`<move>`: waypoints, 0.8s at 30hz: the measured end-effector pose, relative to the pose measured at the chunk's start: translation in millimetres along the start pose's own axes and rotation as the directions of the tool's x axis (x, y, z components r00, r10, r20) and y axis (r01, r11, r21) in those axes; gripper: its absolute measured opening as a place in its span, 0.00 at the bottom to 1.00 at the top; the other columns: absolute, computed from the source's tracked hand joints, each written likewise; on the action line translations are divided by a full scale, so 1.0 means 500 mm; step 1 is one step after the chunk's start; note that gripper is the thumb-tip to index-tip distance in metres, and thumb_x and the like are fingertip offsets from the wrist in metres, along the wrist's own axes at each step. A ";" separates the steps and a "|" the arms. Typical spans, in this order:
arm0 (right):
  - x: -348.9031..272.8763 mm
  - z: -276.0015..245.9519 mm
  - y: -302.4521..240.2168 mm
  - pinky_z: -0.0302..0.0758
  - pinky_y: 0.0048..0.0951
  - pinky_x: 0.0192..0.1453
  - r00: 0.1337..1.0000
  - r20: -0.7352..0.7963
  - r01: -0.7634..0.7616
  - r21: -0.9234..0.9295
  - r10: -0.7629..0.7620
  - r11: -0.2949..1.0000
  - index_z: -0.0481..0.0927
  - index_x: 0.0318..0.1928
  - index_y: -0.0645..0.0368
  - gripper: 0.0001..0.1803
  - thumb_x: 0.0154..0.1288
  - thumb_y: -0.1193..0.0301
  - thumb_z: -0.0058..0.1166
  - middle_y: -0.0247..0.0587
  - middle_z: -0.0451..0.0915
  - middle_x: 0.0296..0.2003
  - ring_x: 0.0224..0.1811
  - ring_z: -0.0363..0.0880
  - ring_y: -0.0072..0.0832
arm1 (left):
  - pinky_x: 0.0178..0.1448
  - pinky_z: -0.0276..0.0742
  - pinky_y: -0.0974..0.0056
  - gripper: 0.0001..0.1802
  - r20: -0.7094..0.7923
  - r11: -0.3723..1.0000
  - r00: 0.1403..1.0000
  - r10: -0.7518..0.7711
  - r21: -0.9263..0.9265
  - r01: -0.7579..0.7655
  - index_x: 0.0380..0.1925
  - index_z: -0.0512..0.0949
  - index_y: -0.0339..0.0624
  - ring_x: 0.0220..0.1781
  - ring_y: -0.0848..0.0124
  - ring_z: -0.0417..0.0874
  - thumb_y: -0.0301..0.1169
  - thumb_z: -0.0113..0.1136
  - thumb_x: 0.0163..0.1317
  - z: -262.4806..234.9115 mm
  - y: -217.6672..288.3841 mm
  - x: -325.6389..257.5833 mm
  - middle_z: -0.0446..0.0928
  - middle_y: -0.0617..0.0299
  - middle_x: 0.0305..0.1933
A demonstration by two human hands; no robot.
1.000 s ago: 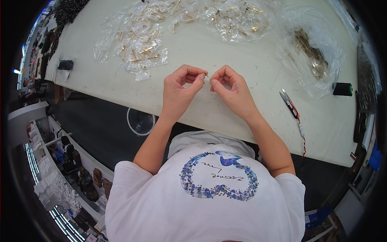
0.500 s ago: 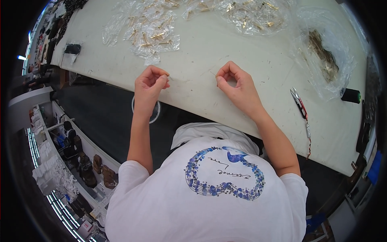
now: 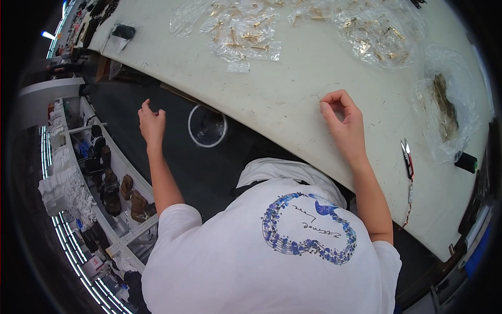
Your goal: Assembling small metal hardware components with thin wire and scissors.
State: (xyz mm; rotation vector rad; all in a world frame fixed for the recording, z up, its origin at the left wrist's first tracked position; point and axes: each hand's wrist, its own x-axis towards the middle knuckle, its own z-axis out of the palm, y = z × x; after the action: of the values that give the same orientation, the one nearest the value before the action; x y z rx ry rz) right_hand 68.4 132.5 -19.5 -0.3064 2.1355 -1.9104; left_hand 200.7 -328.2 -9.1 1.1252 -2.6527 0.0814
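My right hand (image 3: 342, 118) rests on the white table (image 3: 282, 94) near its front edge. Its thumb and forefinger are pinched on a thin pin (image 3: 318, 97) that pokes out to the upper left. My left hand (image 3: 151, 123) is stretched far out to the left, beyond the table's edge and over the dark floor. Its fingers are curled together and I see nothing in them. A white T-shirt with a blue print (image 3: 308, 227) fills the lower middle of the view.
Clear plastic bags of small gold-coloured parts (image 3: 246, 34) lie at the table's far side, with another bag of dark material (image 3: 444, 104) at the right. Red-handled snips (image 3: 407, 157) and a small black object (image 3: 466, 162) lie right of my right hand. A clear round container (image 3: 207, 125) stands below the table edge. Shelves (image 3: 104, 172) line the left.
My hands were pinched close together over the table. They have drawn apart: the left hand swept far left off the table's edge, and the right stayed on the table.
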 end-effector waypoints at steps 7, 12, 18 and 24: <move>0.023 -0.053 0.012 0.73 0.21 0.51 0.986 -0.060 -0.116 0.410 0.153 0.905 0.78 0.44 0.61 0.06 0.70 0.74 0.57 0.29 0.78 0.38 0.40 0.74 0.17 | 0.51 0.82 0.62 0.12 -0.619 0.166 0.512 0.596 -0.529 -0.832 0.53 0.79 0.28 0.45 0.62 0.87 0.20 0.53 0.73 -0.317 0.450 -0.033 0.83 0.44 0.51; -0.023 -0.138 -0.015 0.73 0.23 0.55 0.950 -0.214 -0.129 0.392 0.227 0.911 0.80 0.48 0.61 0.09 0.72 0.72 0.57 0.31 0.80 0.43 0.43 0.77 0.18 | 0.36 0.81 0.66 0.09 -0.645 -0.540 -0.158 0.747 -0.452 -0.710 0.54 0.72 0.56 0.32 0.64 0.82 0.34 0.51 0.77 -0.459 0.551 -0.158 0.81 0.47 0.44; -0.111 -0.189 -0.005 0.74 0.23 0.55 0.881 -0.389 -0.105 0.397 0.270 0.912 0.82 0.49 0.61 0.10 0.71 0.71 0.58 0.31 0.81 0.44 0.44 0.77 0.18 | 0.38 0.74 0.77 0.26 -0.757 -0.798 -0.332 0.563 -0.392 -0.458 0.57 0.73 0.79 0.45 0.72 0.79 0.23 0.53 0.71 -0.464 0.703 -0.208 0.83 0.63 0.41; -0.140 -0.164 0.009 0.74 0.25 0.53 0.784 -0.611 -0.051 0.107 0.106 0.993 0.82 0.41 0.59 0.04 0.70 0.73 0.57 0.32 0.81 0.38 0.44 0.78 0.21 | 0.23 0.61 0.76 0.09 -0.797 -0.853 -0.307 0.519 -0.503 -0.136 0.47 0.78 0.63 0.29 0.74 0.76 0.32 0.54 0.73 -0.466 0.763 -0.259 0.78 0.64 0.29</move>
State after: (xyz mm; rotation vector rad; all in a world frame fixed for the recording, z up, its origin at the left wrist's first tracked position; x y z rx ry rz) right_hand 107.6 232.6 -12.2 0.5014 2.3670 -2.2621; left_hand 65.0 64.1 201.2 -2.1393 -1.6138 -1.4000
